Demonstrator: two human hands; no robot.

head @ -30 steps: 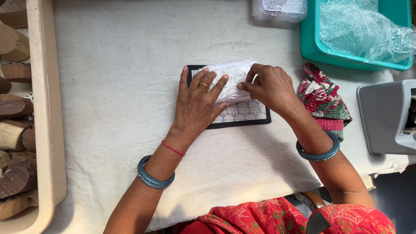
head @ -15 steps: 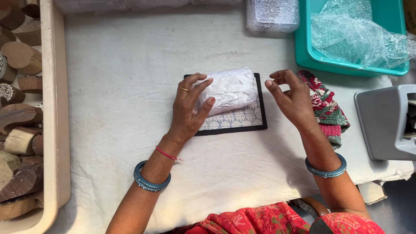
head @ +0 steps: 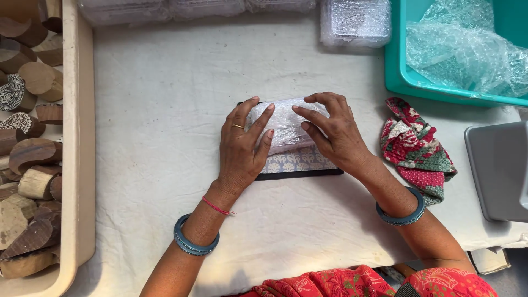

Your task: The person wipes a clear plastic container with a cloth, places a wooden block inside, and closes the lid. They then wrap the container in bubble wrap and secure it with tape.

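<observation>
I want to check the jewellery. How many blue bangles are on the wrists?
2: one blue bangle on the left wrist, one blue bangle on the right wrist. None seems hidden.
</observation>
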